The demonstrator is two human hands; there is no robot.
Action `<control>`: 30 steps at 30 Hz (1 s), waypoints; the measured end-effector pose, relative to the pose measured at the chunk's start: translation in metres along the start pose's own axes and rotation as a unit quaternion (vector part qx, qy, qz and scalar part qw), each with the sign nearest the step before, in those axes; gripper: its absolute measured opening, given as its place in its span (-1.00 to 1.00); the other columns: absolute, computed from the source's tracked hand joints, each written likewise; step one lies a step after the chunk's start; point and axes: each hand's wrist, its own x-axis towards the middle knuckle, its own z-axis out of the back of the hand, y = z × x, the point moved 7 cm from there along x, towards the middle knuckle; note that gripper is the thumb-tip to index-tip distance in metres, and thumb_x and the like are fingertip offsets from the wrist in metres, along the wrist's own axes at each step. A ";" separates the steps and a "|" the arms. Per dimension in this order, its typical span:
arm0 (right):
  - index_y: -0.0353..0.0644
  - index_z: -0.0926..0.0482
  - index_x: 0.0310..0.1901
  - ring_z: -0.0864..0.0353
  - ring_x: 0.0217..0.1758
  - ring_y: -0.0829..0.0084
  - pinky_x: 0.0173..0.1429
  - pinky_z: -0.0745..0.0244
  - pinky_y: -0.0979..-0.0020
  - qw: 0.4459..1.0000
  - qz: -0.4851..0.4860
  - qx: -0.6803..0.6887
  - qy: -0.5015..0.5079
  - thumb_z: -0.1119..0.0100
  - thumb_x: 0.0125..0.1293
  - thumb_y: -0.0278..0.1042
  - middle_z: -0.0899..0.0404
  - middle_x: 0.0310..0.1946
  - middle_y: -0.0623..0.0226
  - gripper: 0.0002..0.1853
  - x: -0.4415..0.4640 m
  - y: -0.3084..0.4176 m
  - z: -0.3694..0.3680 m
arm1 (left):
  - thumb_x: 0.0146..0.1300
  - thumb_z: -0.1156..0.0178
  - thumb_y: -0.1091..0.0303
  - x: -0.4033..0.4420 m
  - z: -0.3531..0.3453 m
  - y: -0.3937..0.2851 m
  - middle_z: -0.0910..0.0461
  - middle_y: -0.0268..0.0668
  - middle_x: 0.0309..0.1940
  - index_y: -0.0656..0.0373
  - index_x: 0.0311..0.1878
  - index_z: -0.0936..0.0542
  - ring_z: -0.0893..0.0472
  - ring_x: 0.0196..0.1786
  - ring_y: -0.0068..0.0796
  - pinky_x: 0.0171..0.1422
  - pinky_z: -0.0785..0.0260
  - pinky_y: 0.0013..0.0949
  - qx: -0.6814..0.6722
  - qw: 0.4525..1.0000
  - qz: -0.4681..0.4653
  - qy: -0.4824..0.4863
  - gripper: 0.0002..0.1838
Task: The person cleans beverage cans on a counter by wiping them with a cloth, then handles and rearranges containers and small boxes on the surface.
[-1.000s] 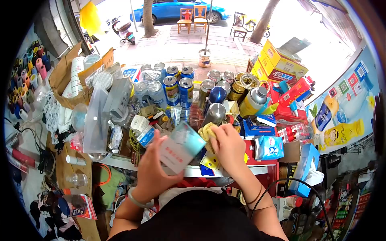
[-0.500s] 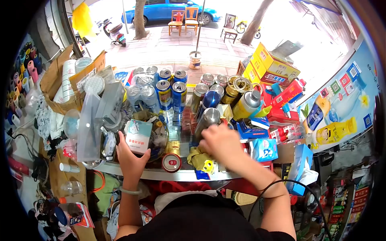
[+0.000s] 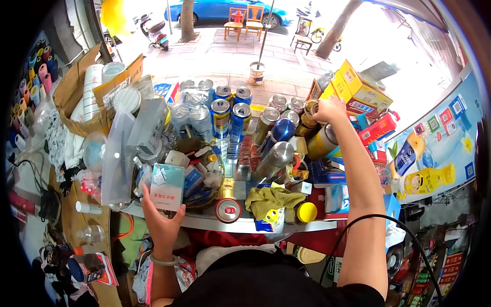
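Note:
A small white-and-teal carton (image 3: 168,185) is in my left hand (image 3: 161,225), pinched between thumb and fingers at the near left of the counter. My right hand (image 3: 330,109) reaches far forward on the right, its fingers curled at the top of a gold can (image 3: 307,123). Beside that can stand a spray can (image 3: 322,142) with a yellow body and several drink cans. Nearer to me lie a steel bottle (image 3: 277,157), an olive cloth (image 3: 272,199) and a yellow-lidded jar (image 3: 305,212). A red-and-gold can (image 3: 228,210) lies at the counter's front edge.
Blue cans (image 3: 240,120) and clear-wrapped cans stand at the back middle. On the left are a plastic bin (image 3: 115,169), a grey box (image 3: 148,128) and a cardboard box (image 3: 76,130). Yellow cartons (image 3: 358,92) stack at the right. A black cable (image 3: 378,216) crosses my right forearm.
My right hand has moved from the steel bottle forward and right to the gold can. My left hand still holds the carton, now slightly lower. The view has shifted a little.

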 end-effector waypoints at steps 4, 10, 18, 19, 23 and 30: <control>0.00 -0.74 -0.04 -0.40 0.35 0.27 0.38 -0.27 0.19 0.997 0.018 -0.042 0.054 -0.35 0.00 0.03 -0.61 0.14 0.24 -0.53 -0.006 0.014 0.006 | 0.02 -0.50 0.31 -0.004 0.014 -0.005 -0.25 0.06 0.37 0.31 0.57 0.02 -0.33 0.39 -0.03 0.50 -0.14 -0.10 -0.002 1.000 -0.011 -0.001 0.14; 0.01 -0.75 -0.08 -0.40 0.35 0.29 0.37 -0.28 0.22 0.998 0.005 -0.061 -0.006 -0.27 0.15 -0.12 -0.62 0.13 0.29 -0.67 -0.007 0.017 -0.002 | 0.03 -0.50 0.32 -0.005 0.032 -0.001 -0.24 0.07 0.36 0.33 0.58 0.05 -0.32 0.40 -0.03 0.50 -0.14 -0.10 0.011 1.000 -0.001 -0.024 0.16; -0.09 -0.73 -0.32 -0.62 -0.02 0.26 0.04 -0.49 0.17 0.943 0.145 0.017 -0.298 -0.25 0.17 -0.31 -0.69 -0.22 0.29 -0.87 -0.078 0.073 0.121 | 0.04 -0.50 0.35 -0.012 0.047 0.003 -0.23 0.03 0.36 0.31 0.58 0.07 -0.32 0.40 -0.06 0.49 -0.16 -0.11 0.011 0.998 0.003 -0.054 0.16; -0.08 -0.73 -0.34 -0.63 -0.06 0.28 0.03 -0.50 0.20 0.930 0.193 0.063 -0.307 -0.27 0.14 -0.33 -0.69 -0.25 0.31 -0.90 -0.088 0.092 0.133 | 0.04 -0.50 0.35 -0.012 0.047 0.002 -0.23 0.03 0.36 0.31 0.58 0.07 -0.32 0.40 -0.06 0.49 -0.16 -0.11 0.009 0.998 0.001 -0.058 0.16; -0.04 -0.65 -0.45 -0.63 -0.13 0.34 -0.01 -0.49 0.25 0.844 0.419 0.130 -0.309 -0.29 0.10 -0.29 -0.65 -0.38 0.43 -0.93 -0.142 0.193 0.140 | 0.03 -0.51 0.37 -0.011 0.048 0.002 -0.22 0.02 0.37 0.31 0.58 0.08 -0.31 0.41 -0.08 0.49 -0.16 -0.12 -0.016 0.998 0.002 -0.067 0.17; 0.07 -0.64 -0.43 -0.48 -0.03 0.49 0.18 -0.33 0.37 0.731 0.579 0.079 -0.351 -0.17 0.09 -0.32 -0.52 -0.36 0.58 -0.94 -0.193 0.308 0.093 | 0.02 -0.52 0.30 -0.010 0.056 0.008 -0.22 0.05 0.38 0.32 0.58 0.05 -0.31 0.41 -0.06 0.49 -0.16 -0.12 0.002 0.997 0.017 -0.077 0.17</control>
